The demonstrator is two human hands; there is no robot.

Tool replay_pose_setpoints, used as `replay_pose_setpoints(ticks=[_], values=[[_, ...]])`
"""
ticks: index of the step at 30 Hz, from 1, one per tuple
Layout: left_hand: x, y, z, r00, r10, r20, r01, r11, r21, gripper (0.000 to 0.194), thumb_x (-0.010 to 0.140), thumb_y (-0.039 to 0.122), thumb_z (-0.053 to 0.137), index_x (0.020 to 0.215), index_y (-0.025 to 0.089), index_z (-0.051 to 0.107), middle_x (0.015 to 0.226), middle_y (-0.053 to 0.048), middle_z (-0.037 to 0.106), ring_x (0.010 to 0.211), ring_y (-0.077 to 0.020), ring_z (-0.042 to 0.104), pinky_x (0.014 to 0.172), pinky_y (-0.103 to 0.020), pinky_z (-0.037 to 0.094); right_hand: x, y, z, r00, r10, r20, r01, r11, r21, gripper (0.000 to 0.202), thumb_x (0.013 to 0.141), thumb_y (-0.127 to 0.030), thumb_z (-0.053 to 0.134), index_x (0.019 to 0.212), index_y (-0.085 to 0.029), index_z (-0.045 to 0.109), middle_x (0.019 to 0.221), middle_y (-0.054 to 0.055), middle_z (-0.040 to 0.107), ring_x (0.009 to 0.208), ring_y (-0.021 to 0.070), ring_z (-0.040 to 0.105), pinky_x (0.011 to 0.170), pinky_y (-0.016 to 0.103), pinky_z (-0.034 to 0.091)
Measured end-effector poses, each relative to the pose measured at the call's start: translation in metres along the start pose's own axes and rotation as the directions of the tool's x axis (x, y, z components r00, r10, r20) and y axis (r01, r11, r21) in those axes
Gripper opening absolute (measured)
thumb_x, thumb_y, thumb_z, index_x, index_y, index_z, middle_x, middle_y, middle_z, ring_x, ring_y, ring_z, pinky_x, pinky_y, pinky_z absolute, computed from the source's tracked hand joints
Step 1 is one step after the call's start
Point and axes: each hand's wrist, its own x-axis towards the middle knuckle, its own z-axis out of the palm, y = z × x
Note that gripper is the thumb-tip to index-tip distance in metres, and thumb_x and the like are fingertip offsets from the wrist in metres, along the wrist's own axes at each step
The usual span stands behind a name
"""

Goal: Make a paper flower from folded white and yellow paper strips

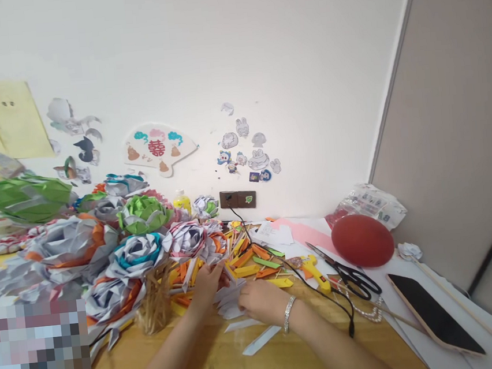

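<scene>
Both hands are close together over the wooden table (pixel 211 362), around a white folded-paper piece (pixel 231 302). My left hand (pixel 210 280) is at its upper left, fingers closed on its top part. From the right, my right hand (pixel 257 300) rests against the same paper with its fingers bent together; a silver bracelet circles that wrist. Loose white folded strips (pixel 261 341) lie just below my right hand. Behind the hands spreads a pile of yellow, orange and green folded strips (pixel 244 260). The fingertips are partly hidden by the paper and the hands.
Large folded-paper flowers (pixel 137 254) crowd the left, beside a bundle of tan sticks (pixel 153 306). At right are a yellow glue gun (pixel 316 273) with its cable, black scissors (pixel 353 275), a red oval object (pixel 362 240) and a phone (pixel 435 312).
</scene>
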Motion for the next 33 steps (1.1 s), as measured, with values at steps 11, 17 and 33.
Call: replay_pose_setpoints(ticks=[11, 17, 33], values=[[0.003, -0.004, -0.001, 1.000, 0.017, 0.023, -0.017, 1.000, -0.007, 0.035, 0.064, 0.051, 0.057, 0.057, 0.016, 0.054, 0.040, 0.002, 0.053, 0.036, -0.0111, 0.048, 0.042, -0.021, 0.035, -0.014, 0.027, -0.023, 0.972, 0.229, -0.052, -0.202, 0.930, 0.308, 0.029, 0.072, -0.006, 0.047, 0.088, -0.019, 0.067, 0.079, 0.005, 0.068, 0.073, 0.0164, 0.061, 0.066, 0.024, 0.044], [-0.003, -0.008, 0.010, 0.983, 0.031, 0.182, -0.023, 0.999, -0.047, 0.037, 0.065, 0.053, 0.059, 0.061, 0.017, 0.051, 0.044, 0.003, 0.053, 0.038, -0.0111, 0.049, 0.045, -0.023, 0.040, -0.014, 0.027, -0.040, 0.798, 0.566, -0.205, -0.297, 0.666, 0.685, 0.022, 0.072, -0.011, 0.052, 0.090, -0.018, 0.062, 0.076, 0.002, 0.065, 0.067, 0.0141, 0.060, 0.061, 0.024, 0.046], [-0.015, -0.015, 0.030, 0.932, 0.053, 0.358, -0.016, 0.994, -0.107, 0.041, 0.067, 0.057, 0.059, 0.069, 0.017, 0.049, 0.043, 0.005, 0.053, 0.037, -0.0096, 0.048, 0.044, -0.021, 0.037, 0.001, 0.010, -0.025, 0.692, 0.692, -0.206, -0.373, 0.587, 0.719, 0.014, 0.064, -0.004, 0.057, 0.067, -0.015, 0.065, 0.069, 0.001, 0.059, 0.068, 0.0147, 0.056, 0.065, 0.026, 0.044]])
